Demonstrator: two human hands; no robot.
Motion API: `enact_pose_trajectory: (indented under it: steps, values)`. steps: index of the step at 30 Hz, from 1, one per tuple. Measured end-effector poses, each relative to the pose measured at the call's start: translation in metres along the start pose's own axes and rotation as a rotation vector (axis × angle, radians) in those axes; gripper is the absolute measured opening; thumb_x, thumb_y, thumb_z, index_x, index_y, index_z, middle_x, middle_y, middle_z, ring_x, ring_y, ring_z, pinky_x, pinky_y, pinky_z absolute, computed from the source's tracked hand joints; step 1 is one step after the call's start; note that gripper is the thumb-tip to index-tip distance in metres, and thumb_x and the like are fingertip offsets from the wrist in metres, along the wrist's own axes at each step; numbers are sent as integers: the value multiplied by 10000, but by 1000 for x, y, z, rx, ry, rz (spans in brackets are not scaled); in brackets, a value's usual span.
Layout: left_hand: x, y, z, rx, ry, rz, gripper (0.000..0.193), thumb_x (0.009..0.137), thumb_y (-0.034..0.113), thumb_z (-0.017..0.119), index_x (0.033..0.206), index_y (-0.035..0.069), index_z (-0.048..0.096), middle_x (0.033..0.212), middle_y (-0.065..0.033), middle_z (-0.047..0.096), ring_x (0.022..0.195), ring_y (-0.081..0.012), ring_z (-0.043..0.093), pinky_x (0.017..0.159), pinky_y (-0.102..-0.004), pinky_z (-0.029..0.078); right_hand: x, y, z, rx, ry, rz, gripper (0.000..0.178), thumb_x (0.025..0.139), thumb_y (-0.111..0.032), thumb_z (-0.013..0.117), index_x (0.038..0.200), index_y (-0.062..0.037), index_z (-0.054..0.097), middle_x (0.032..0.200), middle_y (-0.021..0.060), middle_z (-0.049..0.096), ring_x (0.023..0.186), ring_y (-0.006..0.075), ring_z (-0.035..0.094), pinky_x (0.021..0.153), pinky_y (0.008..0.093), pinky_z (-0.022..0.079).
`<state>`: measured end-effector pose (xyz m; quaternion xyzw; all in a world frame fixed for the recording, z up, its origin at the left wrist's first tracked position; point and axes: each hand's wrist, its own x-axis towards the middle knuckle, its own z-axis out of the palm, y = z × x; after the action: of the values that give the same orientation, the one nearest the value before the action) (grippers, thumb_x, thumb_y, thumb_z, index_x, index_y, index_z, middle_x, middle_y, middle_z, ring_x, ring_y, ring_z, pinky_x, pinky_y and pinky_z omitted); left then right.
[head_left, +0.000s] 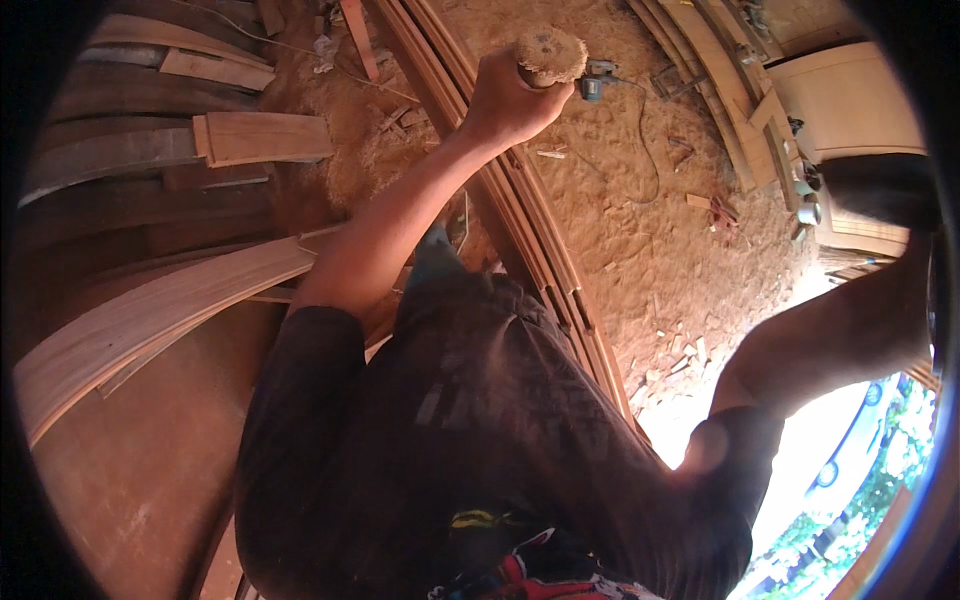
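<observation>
My left hand [505,105] is raised above long brown timbers, its fingers wrapped round a thick round wooden piece. The frayed, worn end of this wooden piece [550,52] faces up, like the head of a mallet; the rest is hidden by my hand. Grooved timber lengths [530,235] run diagonally beneath my left forearm and past my lap. My right forearm [830,335] bends up toward the right rim. At its end a dark, shadowed shape blurs into the rim, and the fingers cannot be made out.
A blue corded power tool [592,88] lies on the sawdust-covered ground. Stacked boards [260,137] fill the left side. More long planks [725,100] lie at the upper right, near a small white roll [808,213]. Wood scraps [685,355] are scattered by the bright opening at lower right.
</observation>
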<state>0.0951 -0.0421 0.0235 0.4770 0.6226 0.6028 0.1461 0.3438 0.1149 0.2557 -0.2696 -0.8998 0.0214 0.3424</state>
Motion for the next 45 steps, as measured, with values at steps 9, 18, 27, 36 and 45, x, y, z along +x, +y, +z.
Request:
enact_pose_trajectory:
  steps: [9, 18, 27, 36, 45]
  values:
    - [19, -23, -9, 38, 40, -68, 126, 921, 163, 722, 900, 39, 729, 748, -81, 734, 694, -188, 728, 628, -378, 577, -76, -77, 97, 65, -421, 103, 387, 857, -181, 767, 1199, -12, 702, 979, 251, 753, 966, 396, 745, 816, 485, 591]
    - [-6, -16, -1, -30, -8, 79, 169, 869, 132, 765, 1020, 80, 710, 831, -85, 734, 643, -147, 681, 606, -350, 605, -32, -15, -31, 11, 4, 150, 490, 844, -308, 886, 1220, -38, 728, 772, 32, 671, 668, 105, 596, 645, 281, 474]
    - [-2, -22, -7, 45, 51, 0, 116, 910, 145, 743, 970, 49, 718, 739, -87, 722, 660, -143, 703, 622, -378, 572, -84, -91, 111, -25, -479, 150, 466, 858, -237, 820, 1243, -10, 689, 876, 101, 718, 750, 189, 653, 717, 353, 525]
    - [7, -35, -13, -40, 41, -113, 215, 959, 252, 751, 854, 92, 653, 769, -62, 682, 676, -168, 690, 643, -392, 610, -305, -49, 111, 429, -528, 1156, 481, 850, -283, 894, 1139, 12, 646, 795, 58, 662, 604, 140, 639, 521, 288, 510]
    - [21, -26, -30, 75, -117, -355, 245, 875, 265, 808, 998, 61, 752, 860, -72, 757, 695, -174, 750, 571, -362, 620, -432, -88, 165, 659, -364, 1233, 587, 784, -273, 932, 1212, 51, 695, 1068, 131, 765, 900, 187, 728, 794, 327, 581]
